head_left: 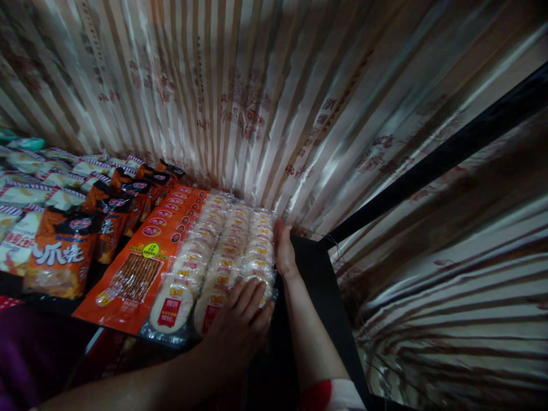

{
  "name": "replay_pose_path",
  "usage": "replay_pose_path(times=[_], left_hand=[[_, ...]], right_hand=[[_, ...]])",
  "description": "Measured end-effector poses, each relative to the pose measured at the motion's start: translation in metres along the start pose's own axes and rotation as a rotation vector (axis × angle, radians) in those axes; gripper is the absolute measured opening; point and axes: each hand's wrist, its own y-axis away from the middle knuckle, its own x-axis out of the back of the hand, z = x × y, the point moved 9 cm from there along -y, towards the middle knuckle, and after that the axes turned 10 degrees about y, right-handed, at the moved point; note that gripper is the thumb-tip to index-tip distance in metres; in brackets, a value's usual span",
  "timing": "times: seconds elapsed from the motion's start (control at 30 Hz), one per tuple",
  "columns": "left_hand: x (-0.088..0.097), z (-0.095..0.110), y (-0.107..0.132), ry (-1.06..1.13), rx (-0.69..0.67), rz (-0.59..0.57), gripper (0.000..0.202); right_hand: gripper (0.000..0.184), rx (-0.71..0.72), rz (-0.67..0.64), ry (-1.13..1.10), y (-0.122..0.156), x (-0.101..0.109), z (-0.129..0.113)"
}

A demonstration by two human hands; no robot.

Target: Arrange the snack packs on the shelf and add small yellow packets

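Rows of clear-wrapped round, pale flat cakes (173, 305) with red and yellow labels lie overlapping on the black tabletop (314, 274). My left hand (244, 319) rests on the front packs of the two right-hand rows, its fingers stretched out and lying flat. Along the outer right side of the rightmost row stands my right hand (285, 254), palm edge-on against the wrappers, fingers extended and partly hidden behind the packs. Overlapping orange snack bags (124, 285) with a picture of brown sticks lie directly left of the cakes.
Farther left stand orange-and-black snack bags (64, 251) and several rows of white bags with striped tops (25, 194). A pleated, patterned curtain (240, 97) hangs behind the table. A dark bar (436, 154) slants up from the table's right rear corner.
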Motion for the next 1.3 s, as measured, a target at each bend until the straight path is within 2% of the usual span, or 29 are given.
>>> replay_pose_path(times=[0.1,0.27,0.37,0.47,0.53,0.63,0.73,0.83,0.93,1.03,1.13,1.2,1.3], left_hand=[[0.003,0.001,0.0,-0.001,-0.013,0.006,0.05],[0.0,-0.001,0.0,0.036,0.0,-0.003,0.054],[0.002,-0.002,0.001,0.08,0.021,0.011,0.057],[0.014,0.0,0.001,0.117,0.012,0.049,0.056],[0.028,-0.007,-0.001,0.107,0.016,0.104,0.054],[0.05,-0.042,-0.009,0.048,0.093,0.189,0.051],[0.064,-0.102,-0.023,-0.025,0.253,0.215,0.051],[0.068,-0.163,-0.039,-0.068,0.422,0.16,0.051],[0.067,-0.201,-0.053,-0.074,0.488,0.078,0.051],[0.068,-0.217,-0.064,-0.09,0.489,0.058,0.05],[0.058,-0.225,-0.07,-0.063,0.51,-0.018,0.051],[0.049,-0.229,-0.072,-0.035,0.532,-0.075,0.053],[0.043,-0.227,-0.073,-0.022,0.524,-0.102,0.054]], right_hand=[[0.089,0.002,0.039,0.067,-0.001,0.002,0.001],[0.085,-0.032,-0.044,-0.003,0.0,-0.006,0.006],[0.082,-0.026,-0.009,0.016,-0.002,0.002,0.004],[0.082,0.022,0.053,0.209,-0.005,0.014,-0.01],[0.081,0.076,0.041,0.427,-0.006,0.013,-0.027],[0.075,0.214,-0.059,0.809,-0.004,-0.007,-0.058],[0.066,0.286,-0.163,1.083,0.002,-0.033,-0.076],[0.064,0.251,-0.212,1.208,0.003,-0.053,-0.08],[0.065,0.209,-0.237,1.246,0.001,-0.067,-0.078],[0.066,0.194,-0.217,1.259,-0.003,-0.075,-0.074],[0.066,0.204,-0.177,1.259,-0.005,-0.077,-0.07],[0.067,0.215,-0.17,1.264,-0.005,-0.078,-0.067],[0.066,0.212,-0.178,1.285,-0.005,-0.079,-0.064]])
